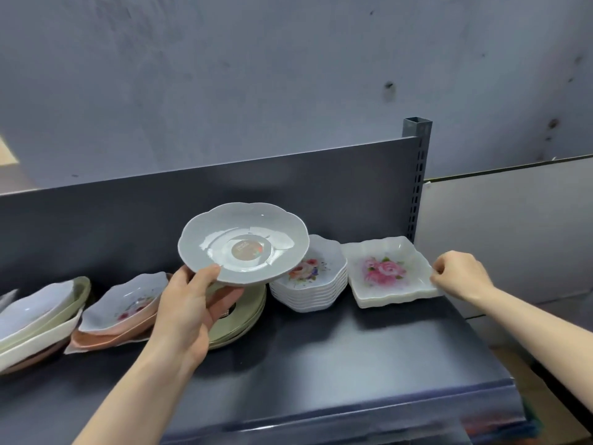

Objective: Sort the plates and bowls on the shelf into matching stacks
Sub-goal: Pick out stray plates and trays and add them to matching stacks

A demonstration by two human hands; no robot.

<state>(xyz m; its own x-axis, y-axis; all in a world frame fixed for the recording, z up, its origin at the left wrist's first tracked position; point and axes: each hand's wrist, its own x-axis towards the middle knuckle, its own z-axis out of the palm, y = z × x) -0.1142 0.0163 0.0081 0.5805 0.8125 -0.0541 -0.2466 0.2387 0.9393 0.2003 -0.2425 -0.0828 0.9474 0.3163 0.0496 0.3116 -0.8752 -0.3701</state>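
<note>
My left hand grips a grey scalloped plate by its near rim and holds it tilted above a stack of olive-green plates. My right hand has its fingers curled at the right edge of a short stack of white square plates with a pink rose. Between these stands a taller stack of white scalloped bowls with flowers. Left of my left hand, a floral white bowl lies on pink dishes. At the far left sits a mixed pile of white, green and pink dishes.
All of it stands on a dark grey metal shelf with a back panel and a slotted upright post at the right end. Behind is a grey wall. A pale surface lies beyond the shelf's right end.
</note>
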